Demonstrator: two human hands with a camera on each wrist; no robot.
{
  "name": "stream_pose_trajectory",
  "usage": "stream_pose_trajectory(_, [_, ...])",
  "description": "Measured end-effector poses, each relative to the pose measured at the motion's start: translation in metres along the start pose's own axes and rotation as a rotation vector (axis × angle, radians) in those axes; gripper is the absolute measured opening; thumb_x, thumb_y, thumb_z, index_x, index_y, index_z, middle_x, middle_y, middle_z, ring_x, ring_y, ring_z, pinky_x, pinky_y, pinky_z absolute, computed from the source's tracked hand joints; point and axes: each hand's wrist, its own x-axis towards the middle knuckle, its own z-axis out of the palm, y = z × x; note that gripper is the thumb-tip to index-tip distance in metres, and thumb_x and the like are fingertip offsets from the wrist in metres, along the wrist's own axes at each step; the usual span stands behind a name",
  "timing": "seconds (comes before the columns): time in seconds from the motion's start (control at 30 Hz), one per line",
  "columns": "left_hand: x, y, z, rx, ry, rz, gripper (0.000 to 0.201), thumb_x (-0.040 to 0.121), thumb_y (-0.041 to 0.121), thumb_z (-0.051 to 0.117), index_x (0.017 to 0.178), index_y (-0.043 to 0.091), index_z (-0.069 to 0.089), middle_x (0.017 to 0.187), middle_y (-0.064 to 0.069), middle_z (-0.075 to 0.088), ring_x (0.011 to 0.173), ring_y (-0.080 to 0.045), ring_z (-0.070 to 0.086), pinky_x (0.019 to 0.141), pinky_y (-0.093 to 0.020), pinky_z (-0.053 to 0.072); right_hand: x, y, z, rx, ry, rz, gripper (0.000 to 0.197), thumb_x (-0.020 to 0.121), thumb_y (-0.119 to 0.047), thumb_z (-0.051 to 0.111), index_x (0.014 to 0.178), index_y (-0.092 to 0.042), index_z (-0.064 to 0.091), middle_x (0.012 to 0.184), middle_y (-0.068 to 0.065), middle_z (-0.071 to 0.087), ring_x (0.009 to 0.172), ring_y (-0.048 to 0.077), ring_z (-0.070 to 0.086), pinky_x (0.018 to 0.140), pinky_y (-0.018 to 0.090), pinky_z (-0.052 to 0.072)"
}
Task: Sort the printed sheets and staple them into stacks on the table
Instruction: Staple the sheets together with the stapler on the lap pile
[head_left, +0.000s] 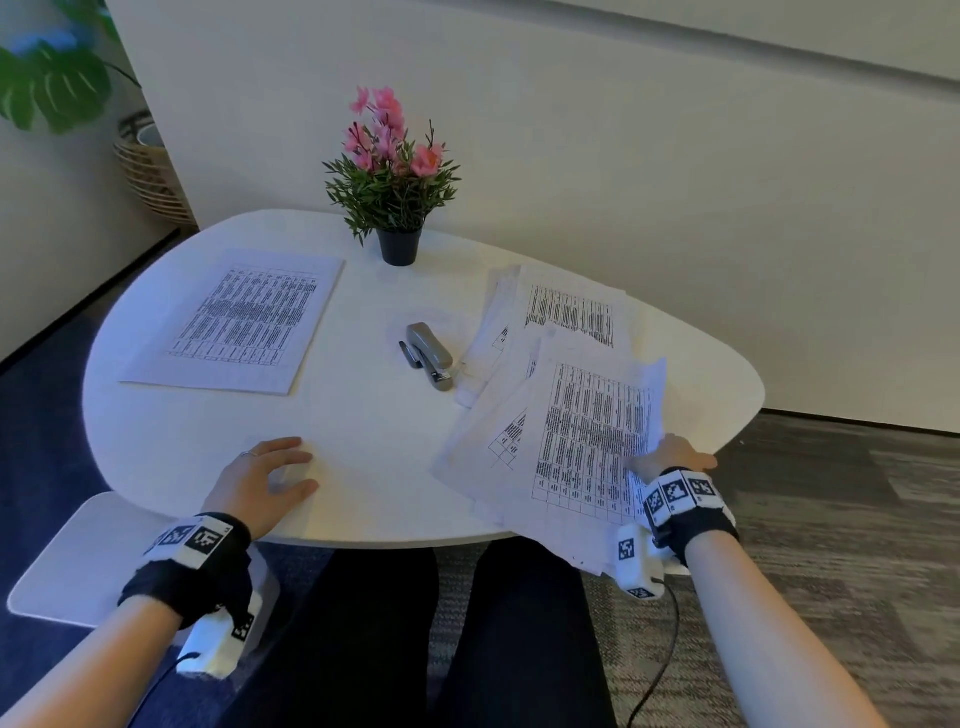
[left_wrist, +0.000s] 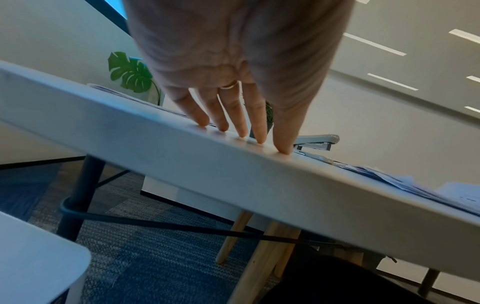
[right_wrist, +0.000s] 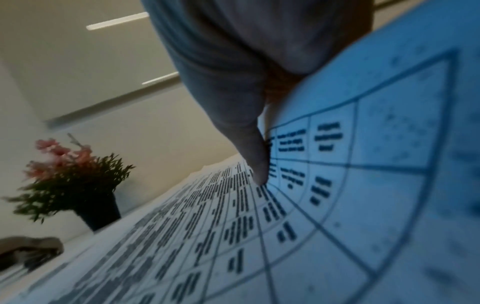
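On the white table (head_left: 363, 447) a neat stack of printed sheets (head_left: 234, 322) lies at the left. A loose, fanned pile of printed sheets (head_left: 550, 322) covers the right side. A grey stapler (head_left: 430, 353) sits between them. My right hand (head_left: 660, 460) pinches the right edge of the pile's top sheet (head_left: 592, 426). The thumb (right_wrist: 255, 160) presses on the print and the edge curls up around it. My left hand (head_left: 280, 470) rests on bare table near the front edge. Its spread fingertips (left_wrist: 240, 131) touch the surface and hold nothing.
A potted plant with pink flowers (head_left: 397, 208) stands at the table's back, close to the wall. A dark pen-like object (head_left: 410, 353) lies beside the stapler. A white chair seat (head_left: 67, 561) is at the lower left. A wicker planter (head_left: 150, 176) stands on the floor beyond.
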Motion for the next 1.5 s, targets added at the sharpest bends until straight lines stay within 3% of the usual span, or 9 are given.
stream_pose_trajectory(0.3, [-0.005,0.002,0.001,-0.012,0.018,0.000,0.027,0.082,0.022,0.073,0.108,0.022,0.068,0.135,0.007,0.052,0.116,-0.019,0.052,0.101,-0.032,0.035,-0.020,0.014,-0.008,0.433,0.312,-0.442,0.029,0.092,0.000,0.049,0.118,0.000,0.062,0.111,0.026,0.064,0.097,0.041,0.061,0.088,0.043,0.050])
stream_pose_trajectory(0.5, [-0.007,0.007,0.001,-0.009,0.036,0.006,0.026,0.082,0.019,0.072,0.108,0.019,0.069,0.135,0.005,0.052,0.117,-0.021,0.052,0.098,-0.028,0.033,-0.036,0.008,-0.028,0.837,0.234,-0.462,0.026,0.095,-0.004,0.051,0.118,-0.010,0.061,0.120,0.011,0.058,0.111,0.029,0.055,0.094,0.038,0.047])
stream_pose_trajectory(0.57, [-0.008,0.008,0.002,-0.011,0.040,0.001,0.025,0.082,0.018,0.072,0.107,0.018,0.069,0.135,0.005,0.053,0.117,-0.021,0.053,0.097,-0.027,0.033,-0.048,0.002,-0.033,0.979,0.154,-0.469,0.027,0.093,-0.001,0.052,0.119,-0.009,0.059,0.107,0.002,0.055,0.086,0.011,0.041,0.083,0.037,0.049])
stream_pose_trajectory(0.6, [-0.008,0.008,0.002,-0.016,0.041,-0.005,0.024,0.083,0.018,0.072,0.106,0.018,0.070,0.134,0.005,0.053,0.116,-0.020,0.053,0.097,-0.027,0.033,-0.055,-0.001,-0.033,1.013,0.119,-0.475,0.027,0.093,0.000,0.053,0.118,-0.008,0.059,0.104,0.001,0.055,0.118,0.023,0.045,0.078,0.036,0.049])
stream_pose_trajectory(0.63, [-0.008,0.008,0.002,-0.030,0.038,-0.014,0.022,0.083,0.017,0.071,0.105,0.018,0.070,0.134,0.005,0.053,0.116,-0.020,0.053,0.097,-0.026,0.033,-0.060,-0.003,-0.028,1.019,0.089,-0.486,0.027,0.091,0.001,0.054,0.116,-0.008,0.060,0.104,0.001,0.057,0.098,0.017,0.057,0.081,0.037,0.049])
stream_pose_trajectory(1.0, [-0.023,0.056,-0.019,-0.856,-0.128,-0.378,0.053,0.094,0.058,0.035,0.115,0.015,0.057,0.109,-0.009,0.065,0.100,-0.030,0.062,0.095,-0.044,0.044,-0.114,-0.043,0.064,0.796,-0.323,-0.640,0.036,0.091,-0.007,0.060,0.126,-0.010,0.054,0.113,0.000,0.065,0.108,0.019,0.060,0.093,0.034,0.048])
stream_pose_trajectory(1.13, [-0.033,0.049,-0.019,-0.412,-0.004,-0.222,0.043,0.085,0.028,0.069,0.122,0.011,0.053,0.112,-0.005,0.064,0.092,-0.019,0.060,0.087,-0.037,0.049,-0.129,-0.069,0.075,0.517,-0.475,-0.773,0.046,0.095,-0.019,0.057,0.138,-0.017,0.040,0.133,-0.011,0.043,0.127,0.012,0.041,0.108,0.036,0.036])
stream_pose_trajectory(1.27, [-0.039,0.028,-0.020,-0.250,0.062,-0.283,0.052,0.083,0.019,0.072,0.127,0.008,0.048,0.119,-0.011,0.062,0.088,-0.018,0.055,0.080,-0.031,0.045,-0.122,-0.103,0.069,0.246,-0.292,-0.955,0.031,0.093,-0.022,0.059,0.122,-0.013,0.051,0.121,0.004,0.051,0.101,0.021,0.056,0.082,0.024,0.045])
stream_pose_trajectory(1.5, [-0.045,0.010,-0.014,-0.182,0.032,-0.309,0.087,0.083,0.019,0.071,0.150,0.017,0.016,0.123,-0.015,0.061,0.095,-0.026,0.060,0.084,-0.031,0.047,-0.087,-0.183,0.078,0.091,0.016,-1.006,0.018,0.096,-0.022,0.048,0.104,-0.010,0.058,0.117,0.012,0.050,0.096,0.027,0.055,0.079,0.033,0.048])
